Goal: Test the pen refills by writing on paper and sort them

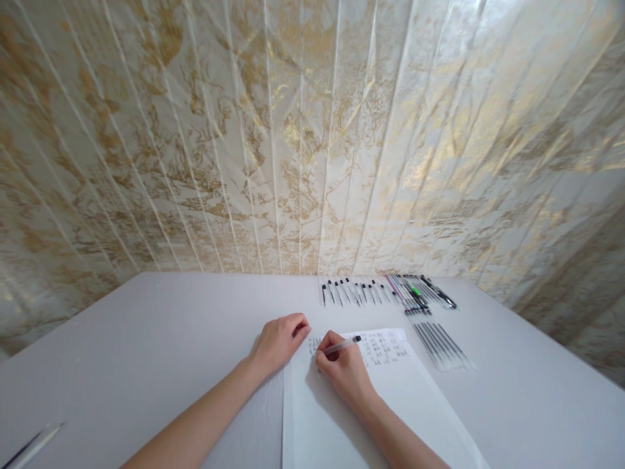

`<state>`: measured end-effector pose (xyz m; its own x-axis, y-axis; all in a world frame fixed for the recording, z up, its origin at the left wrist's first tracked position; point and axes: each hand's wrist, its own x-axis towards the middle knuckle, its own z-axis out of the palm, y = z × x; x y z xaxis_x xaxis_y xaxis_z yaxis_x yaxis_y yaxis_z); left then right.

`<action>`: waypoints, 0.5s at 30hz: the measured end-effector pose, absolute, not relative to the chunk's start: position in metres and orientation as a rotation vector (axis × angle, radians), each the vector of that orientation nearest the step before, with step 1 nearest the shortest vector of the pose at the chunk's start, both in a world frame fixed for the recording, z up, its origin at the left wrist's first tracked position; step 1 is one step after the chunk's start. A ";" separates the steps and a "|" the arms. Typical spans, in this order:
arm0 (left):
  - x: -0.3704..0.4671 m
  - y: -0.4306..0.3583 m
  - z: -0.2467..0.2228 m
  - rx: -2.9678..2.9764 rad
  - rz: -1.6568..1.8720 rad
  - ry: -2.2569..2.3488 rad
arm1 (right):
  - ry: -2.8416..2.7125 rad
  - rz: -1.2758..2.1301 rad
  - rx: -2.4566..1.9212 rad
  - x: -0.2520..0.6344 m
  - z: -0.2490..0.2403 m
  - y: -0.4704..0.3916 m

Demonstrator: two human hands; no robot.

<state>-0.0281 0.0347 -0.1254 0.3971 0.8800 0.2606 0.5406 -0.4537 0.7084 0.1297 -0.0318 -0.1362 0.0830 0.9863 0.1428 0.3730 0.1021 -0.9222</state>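
My right hand grips a pen with a pale, see-through barrel and a black end, tilted up to the right. Its tip is down at the white paper, mostly hidden by the fingers. Rows of small dark handwriting run across the upper part of the sheet. My left hand rests at the paper's upper left corner, fingers curled in, with no object visible in it.
Black-capped pens lie in a row beyond the paper. To their right is a group of mixed pens, with thin refills nearer me. Two slim sticks lie at the lower left. A gold-patterned curtain hangs behind the table.
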 end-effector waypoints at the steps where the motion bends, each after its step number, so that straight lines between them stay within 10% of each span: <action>1: -0.028 0.035 -0.124 2.085 0.892 1.198 | -1.417 0.837 -1.405 0.131 -0.136 -0.032; 15: -0.015 0.012 -0.103 1.423 0.888 0.648 | -1.333 1.049 -1.153 0.138 -0.066 -0.045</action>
